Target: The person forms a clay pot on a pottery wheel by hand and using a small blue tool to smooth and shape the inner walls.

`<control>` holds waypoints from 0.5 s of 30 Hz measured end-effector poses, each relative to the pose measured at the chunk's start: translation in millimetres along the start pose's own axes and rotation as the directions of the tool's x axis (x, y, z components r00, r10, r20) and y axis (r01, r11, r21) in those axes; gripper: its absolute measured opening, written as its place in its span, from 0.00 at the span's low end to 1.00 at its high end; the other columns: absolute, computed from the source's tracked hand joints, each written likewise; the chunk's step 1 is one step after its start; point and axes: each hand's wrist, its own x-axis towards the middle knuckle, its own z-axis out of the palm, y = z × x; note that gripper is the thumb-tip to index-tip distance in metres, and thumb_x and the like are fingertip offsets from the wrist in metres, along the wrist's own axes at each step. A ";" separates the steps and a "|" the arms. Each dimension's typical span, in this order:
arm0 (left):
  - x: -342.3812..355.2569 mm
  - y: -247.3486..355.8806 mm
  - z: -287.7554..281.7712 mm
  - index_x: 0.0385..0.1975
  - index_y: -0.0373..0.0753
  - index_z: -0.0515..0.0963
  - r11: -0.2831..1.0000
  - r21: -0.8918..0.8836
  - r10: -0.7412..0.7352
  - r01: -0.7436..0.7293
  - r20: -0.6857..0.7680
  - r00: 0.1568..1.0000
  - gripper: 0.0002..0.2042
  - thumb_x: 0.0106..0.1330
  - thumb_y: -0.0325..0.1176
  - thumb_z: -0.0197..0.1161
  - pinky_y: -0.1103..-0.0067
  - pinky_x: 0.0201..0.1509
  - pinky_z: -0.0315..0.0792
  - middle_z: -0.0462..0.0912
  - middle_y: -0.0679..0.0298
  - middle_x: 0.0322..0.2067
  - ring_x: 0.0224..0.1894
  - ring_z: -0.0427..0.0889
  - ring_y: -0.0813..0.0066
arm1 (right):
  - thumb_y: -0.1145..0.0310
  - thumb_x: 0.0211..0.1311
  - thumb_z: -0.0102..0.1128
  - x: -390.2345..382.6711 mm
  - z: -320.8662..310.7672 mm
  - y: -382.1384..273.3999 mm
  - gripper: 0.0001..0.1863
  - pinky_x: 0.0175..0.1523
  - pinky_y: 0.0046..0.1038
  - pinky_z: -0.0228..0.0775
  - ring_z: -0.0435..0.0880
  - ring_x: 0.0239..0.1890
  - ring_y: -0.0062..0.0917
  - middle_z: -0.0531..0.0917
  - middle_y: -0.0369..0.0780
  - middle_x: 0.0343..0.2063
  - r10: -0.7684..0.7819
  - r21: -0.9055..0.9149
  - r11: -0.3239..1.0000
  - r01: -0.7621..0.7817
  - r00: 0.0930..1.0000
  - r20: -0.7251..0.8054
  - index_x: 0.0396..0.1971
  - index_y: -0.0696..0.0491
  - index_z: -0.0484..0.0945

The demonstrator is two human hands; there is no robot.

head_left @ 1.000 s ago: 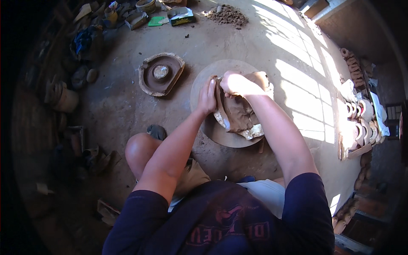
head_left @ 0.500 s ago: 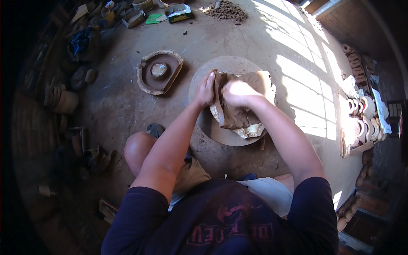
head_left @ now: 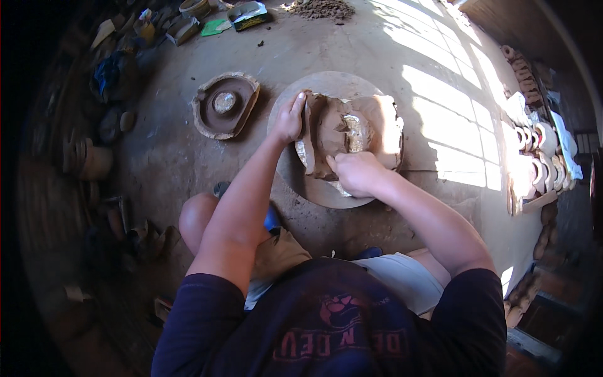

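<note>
A mould [head_left: 359,134] with a pale, crusted lining holds thick brown clay [head_left: 330,125] on a round board [head_left: 289,166]. The clay is pressed into a curved hollow, with uneven lumps at its middle. My left hand [head_left: 291,116] grips the upright left edge of the clay and mould, fingers closed along it. My right hand [head_left: 357,173] is curled at the near side, its fingertips against the clay and partly hidden by the hand itself.
A second clay-lined mould [head_left: 243,116] lies left of the board. Trays [head_left: 247,16] and a clay heap [head_left: 319,9] stand at the back. Curved clay pieces [head_left: 543,176] are stacked at the right. Pots [head_left: 94,162] and clutter line the left.
My right hand has moved from the upper middle of the clay down toward its near edge, uncovering the pale centre. The whole view has shifted slightly.
</note>
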 end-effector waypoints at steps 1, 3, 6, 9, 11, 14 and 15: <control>-4.2 6.9 0.6 0.66 0.31 0.78 0.999 0.051 0.008 -0.007 -0.014 1.000 0.27 0.86 0.49 0.48 0.70 0.71 0.68 0.85 0.51 0.60 0.64 0.80 0.64 | 0.69 0.67 0.51 6.4 -15.6 -0.6 0.26 0.54 0.43 0.84 0.91 0.49 0.45 0.90 0.52 0.45 0.009 0.005 1.000 -0.009 1.000 -0.002 0.64 0.60 0.78; -5.9 10.9 -1.5 0.67 0.31 0.77 0.994 0.108 0.015 -0.011 -0.033 0.999 0.27 0.85 0.50 0.48 0.70 0.72 0.68 0.85 0.51 0.60 0.65 0.80 0.64 | 0.69 0.68 0.51 18.6 -50.1 -4.8 0.28 0.52 0.45 0.84 0.91 0.47 0.44 0.90 0.50 0.43 0.097 0.069 0.992 -0.106 0.987 0.125 0.67 0.57 0.77; 4.2 3.5 -2.9 0.64 0.31 0.79 0.987 0.161 0.012 -0.009 -0.020 1.000 0.27 0.85 0.49 0.47 0.71 0.73 0.66 0.85 0.51 0.60 0.65 0.79 0.62 | 0.68 0.68 0.53 20.2 -43.4 -4.4 0.28 0.50 0.45 0.84 0.92 0.47 0.43 0.91 0.50 0.42 0.080 -0.001 0.997 -0.082 0.977 0.196 0.67 0.54 0.77; 5.8 -10.6 -11.0 0.64 0.31 0.79 0.989 0.143 0.047 -0.042 -0.029 0.998 0.27 0.85 0.50 0.48 0.71 0.73 0.66 0.85 0.50 0.60 0.65 0.79 0.62 | 0.68 0.67 0.53 -6.1 -14.5 -8.7 0.34 0.46 0.47 0.84 0.92 0.44 0.43 0.91 0.49 0.41 0.023 -0.076 0.997 -0.015 0.993 0.113 0.75 0.50 0.71; 4.5 -3.7 -3.5 0.64 0.31 0.79 0.989 0.151 0.016 -0.009 -0.046 0.999 0.27 0.85 0.49 0.48 0.72 0.73 0.66 0.85 0.51 0.60 0.65 0.79 0.62 | 0.67 0.66 0.53 -27.2 -18.6 -9.3 0.37 0.46 0.47 0.84 0.92 0.43 0.42 0.91 0.50 0.40 0.111 -0.046 0.993 -0.105 0.977 0.182 0.78 0.51 0.66; 2.8 -1.5 2.8 0.64 0.30 0.79 0.999 0.042 0.005 -0.004 -0.011 1.000 0.27 0.85 0.49 0.48 0.72 0.73 0.66 0.85 0.51 0.60 0.65 0.79 0.61 | 0.66 0.64 0.56 -28.4 -4.4 6.0 0.39 0.45 0.47 0.84 0.93 0.41 0.42 0.91 0.50 0.40 0.126 -0.057 0.991 -0.119 0.982 0.142 0.79 0.43 0.66; 2.2 -2.2 0.0 0.64 0.30 0.79 0.999 0.044 0.007 -0.006 -0.011 1.000 0.27 0.85 0.49 0.48 0.72 0.73 0.66 0.85 0.51 0.60 0.65 0.79 0.61 | 0.65 0.64 0.57 -26.8 -3.2 6.9 0.40 0.45 0.47 0.83 0.93 0.41 0.42 0.91 0.49 0.40 0.101 -0.064 0.994 -0.094 0.986 0.131 0.79 0.40 0.66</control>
